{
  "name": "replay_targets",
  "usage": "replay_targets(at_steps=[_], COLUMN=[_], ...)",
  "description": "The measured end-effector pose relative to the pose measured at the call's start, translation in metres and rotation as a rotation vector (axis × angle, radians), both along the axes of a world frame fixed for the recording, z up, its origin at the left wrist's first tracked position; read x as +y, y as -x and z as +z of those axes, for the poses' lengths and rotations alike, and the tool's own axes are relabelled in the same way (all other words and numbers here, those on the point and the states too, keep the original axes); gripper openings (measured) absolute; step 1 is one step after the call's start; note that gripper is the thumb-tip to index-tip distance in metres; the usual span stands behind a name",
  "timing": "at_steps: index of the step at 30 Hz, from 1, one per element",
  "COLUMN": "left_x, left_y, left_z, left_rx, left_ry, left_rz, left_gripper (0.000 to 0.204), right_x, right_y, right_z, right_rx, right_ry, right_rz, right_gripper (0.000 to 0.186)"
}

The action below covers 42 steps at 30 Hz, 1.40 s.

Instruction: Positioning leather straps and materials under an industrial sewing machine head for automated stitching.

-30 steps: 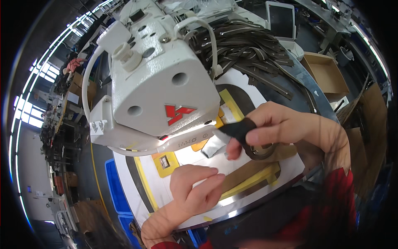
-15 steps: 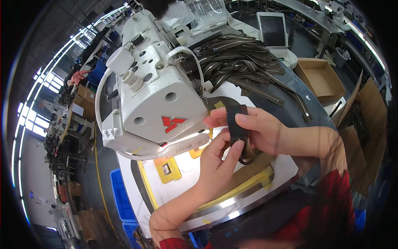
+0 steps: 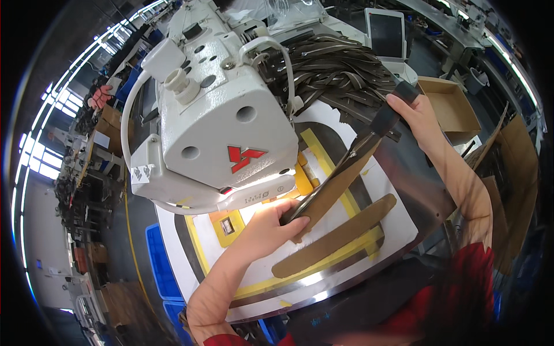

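The left hand point(image 3: 262, 230) is at 6 o'clock, thumb pressed over the lower end of the dark strip point(image 3: 384, 119); its other fingertips are partly hidden by the strip. The right hand point(image 3: 416, 112), at 2 o'clock, pinches the upper, black end, thumb foremost, its remaining fingers largely out of sight behind. The strip is held at a slant between the two, its middle at 3 o'clock. Whether the brown band along its lower side belongs to it cannot be told.

The white machine point(image 3: 231, 127), at 10 to 11 o'clock, hides the work area below its head; a bright light there washes out detail. A brown card point(image 3: 334, 239) lies at 4 to 5 o'clock on the table, apart from both hands. At 7 o'clock a yellow plate point(image 3: 221, 235) has a small framed opening; the content is too small to make out.

Containers: an open carton point(image 3: 450, 112) at 2 o'clock, beyond the right hand, shows its brown inner faces. Two blue bins point(image 3: 163, 262) at 8 o'clock are partly covered by the table edge; their contents cannot be made out. A pile point(image 3: 340, 66) of similar strips at 1 o'clock is partly hidden by the machine.
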<state>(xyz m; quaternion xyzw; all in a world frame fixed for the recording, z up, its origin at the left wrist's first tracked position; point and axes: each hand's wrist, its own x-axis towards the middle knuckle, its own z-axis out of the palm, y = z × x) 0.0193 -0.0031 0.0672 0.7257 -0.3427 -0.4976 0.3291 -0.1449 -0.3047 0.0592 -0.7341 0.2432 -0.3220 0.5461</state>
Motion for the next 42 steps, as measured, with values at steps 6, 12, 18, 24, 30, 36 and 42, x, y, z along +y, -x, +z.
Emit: replay_targets(at_steps=[6, 12, 18, 24, 30, 36, 42], left_x=[0.008, 0.006, 0.009, 0.01, 0.006, 0.007, 0.01], left_y=[-0.006, -0.006, -0.006, 0.008, 0.012, 0.014, 0.022], left_z=[-0.04, -0.043, -0.047, -0.058, -0.057, -0.056, -0.064], left_rx=[-0.262, -0.255, -0.344, -0.475, -0.639, -0.721, -1.066], left_ry=[0.0, 0.01, 0.069, 0.37, 0.438, 0.415, 0.597], left_rz=[0.0, -0.016, -0.073, 0.117, 0.166, 0.069, -0.055], left_gripper=[0.019, 0.02, 0.017, 0.012, 0.012, 0.024, 0.048], right_x=[-0.01, 0.081, 0.108, 0.092, 0.099, 0.096, 0.072], right_y=[0.009, -0.024, -0.054, -0.037, -0.043, -0.042, -0.077], right_z=[0.01, -0.022, -0.042, -0.013, -0.027, -0.036, -0.044], right_rx=[1.218, 0.135, 0.135, 0.195, 0.206, 0.454, 0.373], right_ry=[0.796, 1.106, 1.053, 0.304, 0.672, 0.64, 0.736], right_rz=[0.046, 0.662, 0.882, 0.949, 0.832, 0.723, 0.52], right_gripper=[0.033, 0.02, 0.018, 0.021, 0.029, 0.023, 0.019])
